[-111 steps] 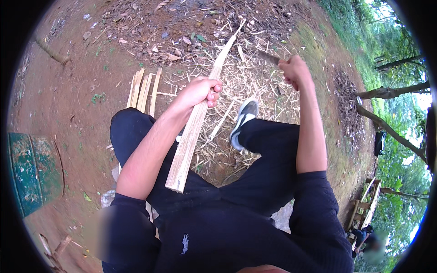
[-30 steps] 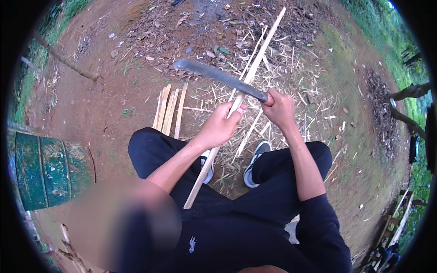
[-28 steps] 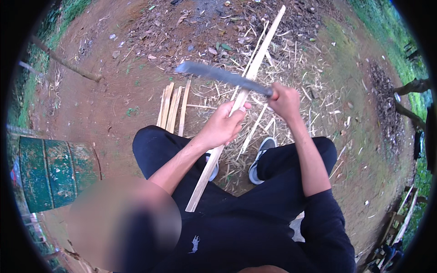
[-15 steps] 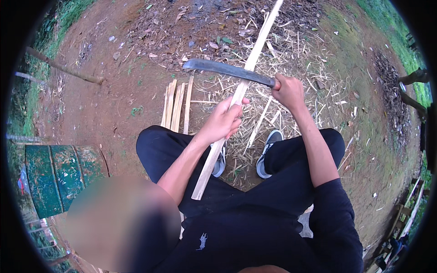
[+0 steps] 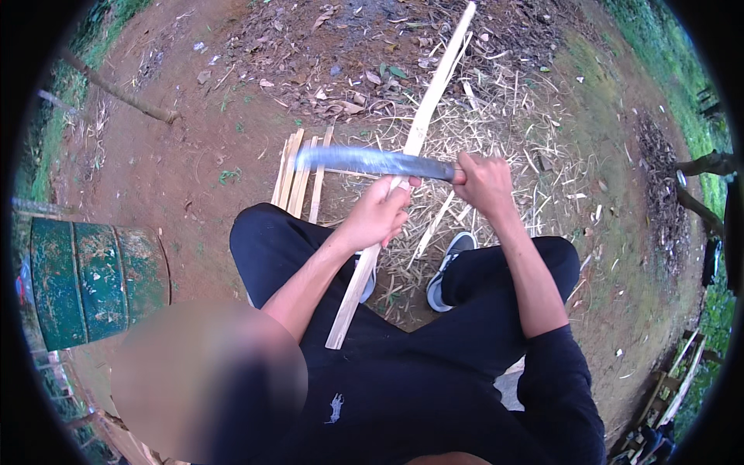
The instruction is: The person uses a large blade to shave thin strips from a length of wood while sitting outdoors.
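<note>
Apparently light, stiff and splintery at the edges, the wooden strip (image 5: 424, 116) slants from seven o'clock to one o'clock; below the blade seems the safest hold, where the left hand (image 5: 378, 213) clamps its fingers. The right hand's (image 5: 486, 184) fingers wrap the machete (image 5: 395, 163), pointing to nine o'clock

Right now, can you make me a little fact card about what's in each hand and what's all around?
Left hand: gripping a long pale wooden strip
Right hand: gripping a machete by its handle
Blade: crosses the strip just beyond the left hand, its tip blurred and pointing left; contact can't be told
Ground ahead: scattered wood shavings
Beyond the left knee: several cut wood slats side by side
Far left: scuffed green drum
</note>
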Action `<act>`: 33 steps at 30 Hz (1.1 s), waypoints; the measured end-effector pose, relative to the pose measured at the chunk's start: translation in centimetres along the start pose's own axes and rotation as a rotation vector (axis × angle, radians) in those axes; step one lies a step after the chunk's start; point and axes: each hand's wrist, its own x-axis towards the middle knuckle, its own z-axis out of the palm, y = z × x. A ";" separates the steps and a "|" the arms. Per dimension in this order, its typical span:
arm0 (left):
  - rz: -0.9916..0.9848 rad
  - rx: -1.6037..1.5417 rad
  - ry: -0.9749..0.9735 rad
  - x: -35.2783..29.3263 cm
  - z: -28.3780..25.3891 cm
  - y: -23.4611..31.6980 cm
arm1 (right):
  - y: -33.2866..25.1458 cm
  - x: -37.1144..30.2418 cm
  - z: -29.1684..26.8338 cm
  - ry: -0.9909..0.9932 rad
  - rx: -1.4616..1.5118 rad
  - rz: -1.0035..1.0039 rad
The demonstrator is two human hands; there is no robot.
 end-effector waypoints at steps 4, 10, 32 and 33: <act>0.058 -0.011 -0.067 1.1 0.4 0.6 | 3.0 1.4 0.5 0.096 0.013 0.146; 0.030 0.062 -0.048 -0.1 -0.2 0.1 | 2.1 -0.1 0.2 0.041 0.061 0.002; 0.026 -0.037 -0.211 -0.6 2.0 -0.3 | -1.4 -0.5 -3.3 0.001 0.138 0.253; 0.023 -0.044 -0.217 -0.6 1.9 -0.3 | -1.4 -0.8 -3.2 -0.010 0.129 0.208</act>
